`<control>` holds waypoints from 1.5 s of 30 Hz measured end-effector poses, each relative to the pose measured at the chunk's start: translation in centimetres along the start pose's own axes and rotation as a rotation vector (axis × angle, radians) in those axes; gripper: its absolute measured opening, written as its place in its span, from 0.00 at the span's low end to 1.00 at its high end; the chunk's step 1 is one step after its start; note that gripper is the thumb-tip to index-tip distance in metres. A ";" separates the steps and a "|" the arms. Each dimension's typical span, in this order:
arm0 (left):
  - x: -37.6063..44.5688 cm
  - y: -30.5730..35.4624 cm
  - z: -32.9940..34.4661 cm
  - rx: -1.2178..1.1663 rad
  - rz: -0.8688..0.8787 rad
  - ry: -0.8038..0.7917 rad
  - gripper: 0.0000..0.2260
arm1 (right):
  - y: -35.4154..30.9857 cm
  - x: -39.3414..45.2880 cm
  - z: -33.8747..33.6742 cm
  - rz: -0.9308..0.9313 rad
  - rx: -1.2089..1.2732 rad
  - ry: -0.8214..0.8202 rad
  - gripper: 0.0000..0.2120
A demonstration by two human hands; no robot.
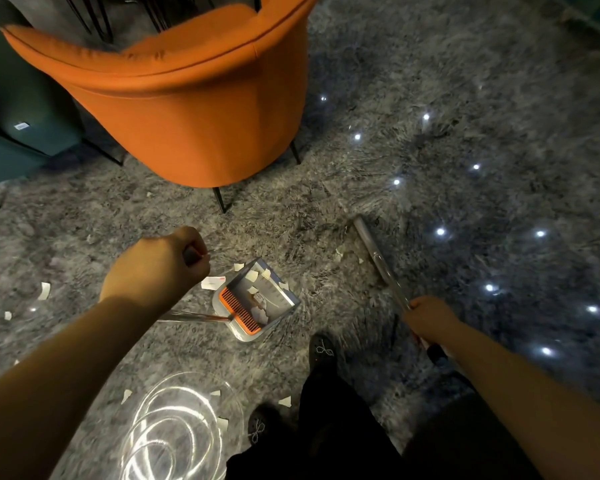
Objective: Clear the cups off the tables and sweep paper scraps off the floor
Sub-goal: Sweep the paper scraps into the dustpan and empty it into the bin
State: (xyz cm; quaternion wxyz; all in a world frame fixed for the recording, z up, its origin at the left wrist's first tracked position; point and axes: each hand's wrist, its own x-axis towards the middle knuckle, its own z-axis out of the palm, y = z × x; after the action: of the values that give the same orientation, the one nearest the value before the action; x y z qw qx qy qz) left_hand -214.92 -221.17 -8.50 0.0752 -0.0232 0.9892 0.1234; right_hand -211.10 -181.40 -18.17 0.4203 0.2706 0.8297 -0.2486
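Dustpan (257, 303) between both hands' grips

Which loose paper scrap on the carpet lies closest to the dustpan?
The white scrap with red print, touching the dustpan's left edge beside the left hand; other scraps lie farther off.

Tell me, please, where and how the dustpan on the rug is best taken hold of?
Grip the dustpan by the top end of its long metal handle, from above, as the left hand does now. The handle rises from the pan's back edge by the orange comb, so a standing person can probably steer it while its open mouth, already holding paper scraps, faces the broom.
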 end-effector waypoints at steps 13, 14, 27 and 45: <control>-0.7 -0.5 -0.1 0.000 -0.043 -0.021 0.05 | -5.8 -1.9 5.4 -0.202 -0.077 -0.156 0.09; -0.8 -0.6 -0.1 -0.008 -0.041 -0.022 0.05 | -6.1 -2.2 5.9 -0.208 -0.087 -0.168 0.10; -2.6 -0.8 0.1 -0.032 -0.005 0.005 0.05 | -8.5 -5.2 7.2 -0.256 -0.016 -0.314 0.14; -10.9 -11.4 -5.7 -0.206 -0.324 0.117 0.07 | -13.7 -4.8 9.0 -0.294 0.004 -0.163 0.10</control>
State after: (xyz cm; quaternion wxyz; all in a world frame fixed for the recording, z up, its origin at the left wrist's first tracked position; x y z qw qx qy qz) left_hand -204.24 -233.37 -4.07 0.0337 -0.1967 0.9574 0.2087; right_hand -212.64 -198.33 -16.41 0.4445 0.1263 0.8230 -0.3303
